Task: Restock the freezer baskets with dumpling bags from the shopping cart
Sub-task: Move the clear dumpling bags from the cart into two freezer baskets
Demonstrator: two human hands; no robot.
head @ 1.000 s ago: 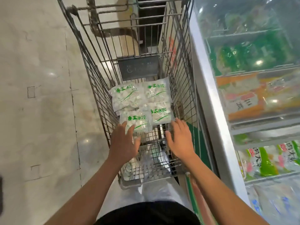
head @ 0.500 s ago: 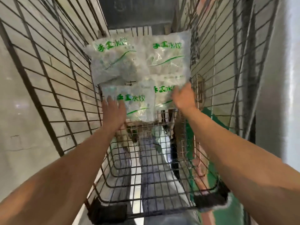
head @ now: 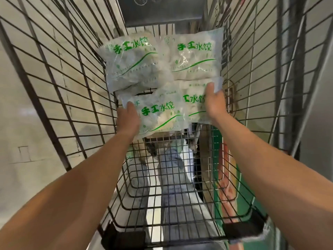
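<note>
Down inside the wire shopping cart (head: 75, 98), both arms reach toward its far end. Nearest, the left hand (head: 128, 119) grips the left edge of the front-left dumpling bag (head: 158, 116), fingers curled on the plastic. Beside it, the right hand (head: 214, 103) clamps the front-right dumpling bag (head: 195, 105) at its upper right corner. Beyond these, two more dumpling bags (head: 133, 64) lie side by side on the cart floor against the cart's far wall.

Both bare arms stretched out forward and down, pretty much parallel. Left hand (head: 128, 118) has fingers curled in a grip, right hand (head: 214, 103) same deal, knuckles up.
</note>
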